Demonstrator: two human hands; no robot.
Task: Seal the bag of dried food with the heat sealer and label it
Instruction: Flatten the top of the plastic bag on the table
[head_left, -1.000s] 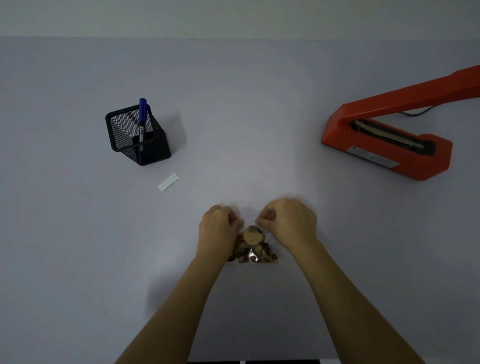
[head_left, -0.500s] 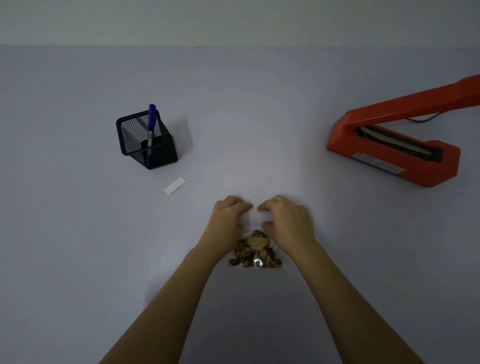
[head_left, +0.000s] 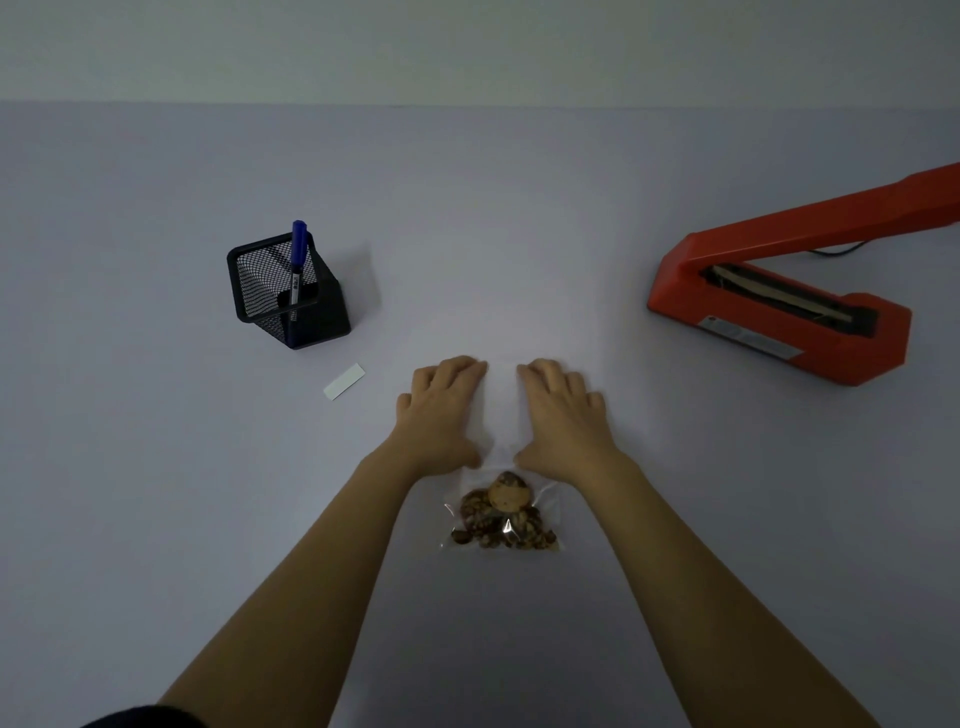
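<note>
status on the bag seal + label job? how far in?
Early. Done: nothing sealed or labelled yet. In hand: both hands, left hand and right hand, lie flat on the empty top of the clear bag, apparently smoothing it. Left: the red heat sealer sits open and empty, the white label lies blank-looking on the table, and the blue marker stands in the mesh holder.

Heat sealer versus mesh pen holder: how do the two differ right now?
The heat sealer is orange-red, long and low, far right, its arm raised open and nothing in it. The mesh pen holder is black, squarish and tall, far left, with a blue marker standing in it. Both rest on the table, untouched: left hand and right hand press the bag flat.
</note>
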